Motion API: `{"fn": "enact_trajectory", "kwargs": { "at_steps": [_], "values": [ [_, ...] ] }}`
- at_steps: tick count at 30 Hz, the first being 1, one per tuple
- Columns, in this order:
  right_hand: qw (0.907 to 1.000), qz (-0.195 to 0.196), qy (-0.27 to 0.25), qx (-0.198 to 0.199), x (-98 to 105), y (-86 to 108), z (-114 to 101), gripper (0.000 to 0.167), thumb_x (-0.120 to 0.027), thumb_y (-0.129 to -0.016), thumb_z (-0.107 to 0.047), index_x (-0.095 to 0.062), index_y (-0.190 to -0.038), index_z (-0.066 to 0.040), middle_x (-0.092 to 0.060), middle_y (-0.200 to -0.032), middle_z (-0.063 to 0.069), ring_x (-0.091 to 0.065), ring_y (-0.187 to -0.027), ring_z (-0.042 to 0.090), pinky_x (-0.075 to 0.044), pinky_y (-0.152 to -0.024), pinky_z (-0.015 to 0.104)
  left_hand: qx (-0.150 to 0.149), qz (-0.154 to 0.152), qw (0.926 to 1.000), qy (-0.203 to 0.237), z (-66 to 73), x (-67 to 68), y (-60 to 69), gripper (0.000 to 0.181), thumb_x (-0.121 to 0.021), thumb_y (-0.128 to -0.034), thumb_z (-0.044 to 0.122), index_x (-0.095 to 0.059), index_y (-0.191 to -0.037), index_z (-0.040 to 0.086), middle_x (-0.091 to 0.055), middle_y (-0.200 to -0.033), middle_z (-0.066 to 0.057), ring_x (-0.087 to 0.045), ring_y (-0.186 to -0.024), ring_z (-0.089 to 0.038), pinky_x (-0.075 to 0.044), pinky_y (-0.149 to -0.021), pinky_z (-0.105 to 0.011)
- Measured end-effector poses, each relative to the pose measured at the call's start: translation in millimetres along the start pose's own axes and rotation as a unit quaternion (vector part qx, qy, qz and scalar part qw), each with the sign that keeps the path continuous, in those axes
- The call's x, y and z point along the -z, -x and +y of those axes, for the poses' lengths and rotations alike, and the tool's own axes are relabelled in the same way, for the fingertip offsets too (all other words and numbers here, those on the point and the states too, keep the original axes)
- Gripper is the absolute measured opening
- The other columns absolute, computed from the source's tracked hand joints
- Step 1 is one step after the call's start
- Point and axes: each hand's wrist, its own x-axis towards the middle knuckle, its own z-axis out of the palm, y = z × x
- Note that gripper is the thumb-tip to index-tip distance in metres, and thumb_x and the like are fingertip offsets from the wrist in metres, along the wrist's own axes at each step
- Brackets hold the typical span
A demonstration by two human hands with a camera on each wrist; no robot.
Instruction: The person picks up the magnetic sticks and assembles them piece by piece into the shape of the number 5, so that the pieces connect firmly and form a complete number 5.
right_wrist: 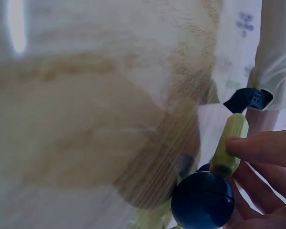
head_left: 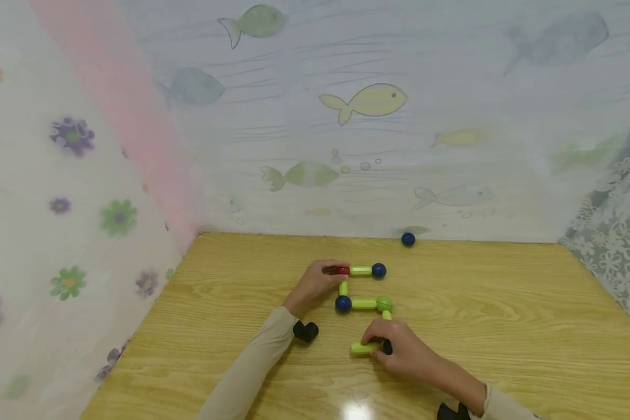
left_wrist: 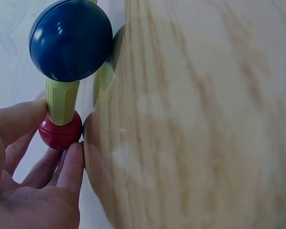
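A zigzag of yellow-green rods and coloured balls lies on the table. My left hand (head_left: 315,282) grips the red ball (left_wrist: 61,131) at its upper left corner, the thumb against an adjoining rod (left_wrist: 62,101). From the red ball one rod leads right to a blue ball (head_left: 379,270), another down to a second blue ball (head_left: 343,303). A further rod (head_left: 364,304) joins that one to a green ball (head_left: 384,304). At the near end my right hand (head_left: 406,351) pinches a rod (right_wrist: 230,143) that meets a dark blue ball (right_wrist: 202,200), partly covered by the fingers in the head view.
A loose blue ball (head_left: 408,239) sits at the table's back edge by the fish-patterned wall covering (head_left: 294,128). Black wrist-worn pieces (head_left: 305,332) show beside both forearms. Flower-patterned cloth (head_left: 84,210) rises on the left of the wooden table (head_left: 504,303).
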Motion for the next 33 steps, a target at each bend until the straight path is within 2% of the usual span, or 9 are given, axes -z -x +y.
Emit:
{"fn": "enact_trajectory", "kwargs": {
  "at_steps": [7, 13, 18, 25, 33],
  "values": [
    [0.9996, 0.008, 0.024, 0.013, 0.8, 0.8, -1.7, 0.03, -0.072, -0.072, 0.012, -0.067, -0.091, -0.011, -0.065, -0.09, -0.003, -0.06, -0.082, 0.009, -0.052, -0.07, 0.026, -0.001, -0.003, 1.0, -0.003, -0.4, 0.4, -0.9, 0.034, -0.066, -0.0905, 0.016, -0.063, -0.123, 0.007, -0.064, -0.117, -0.007, -0.058, -0.107, -0.022, -0.047, -0.09, -0.035],
    [0.9988, 0.012, 0.047, -0.005, 1.3, 2.4, -3.9, 0.031, -0.073, -0.071, 0.012, -0.068, -0.091, -0.012, -0.065, -0.09, -0.005, -0.061, -0.085, 0.009, -0.052, -0.073, 0.029, 0.003, -0.005, 1.0, -0.006, -0.1, 1.5, -1.6, 0.033, -0.066, -0.09, 0.016, -0.064, -0.122, 0.007, -0.065, -0.114, -0.004, -0.059, -0.106, -0.018, -0.047, -0.09, -0.031],
    [0.9979, 0.012, 0.06, -0.023, 0.4, 4.2, -5.3, 0.031, -0.073, -0.072, 0.011, -0.068, -0.092, -0.012, -0.066, -0.092, -0.004, -0.062, -0.088, 0.01, -0.053, -0.074, 0.03, -0.001, -0.007, 0.9999, -0.015, 2.2, 1.7, 0.4, 0.034, -0.065, -0.0907, 0.015, -0.063, -0.123, 0.005, -0.065, -0.116, -0.006, -0.059, -0.107, -0.021, -0.047, -0.091, -0.032],
    [0.9967, -0.001, 0.079, -0.022, 1.3, 2.8, -7.6, 0.03, -0.073, -0.072, 0.012, -0.068, -0.092, -0.01, -0.066, -0.092, -0.002, -0.061, -0.087, 0.011, -0.052, -0.072, 0.028, -0.001, -0.007, 1.0, -0.006, 7.0, 1.2, 2.4, 0.034, -0.064, -0.091, 0.011, -0.062, -0.123, 0.001, -0.063, -0.118, -0.013, -0.057, -0.109, -0.026, -0.046, -0.092, -0.037],
    [0.9945, -0.011, 0.094, -0.044, 1.4, 1.6, -10.9, 0.029, -0.071, -0.072, 0.014, -0.068, -0.09, -0.01, -0.066, -0.092, -0.002, -0.061, -0.089, 0.012, -0.052, -0.075, 0.029, 0.008, -0.006, 0.9998, -0.02, 1.9, 1.0, -0.4, 0.033, -0.065, -0.0911, 0.015, -0.064, -0.123, 0.007, -0.065, -0.113, -0.004, -0.059, -0.103, -0.017, -0.047, -0.088, -0.031]
  ]
}}
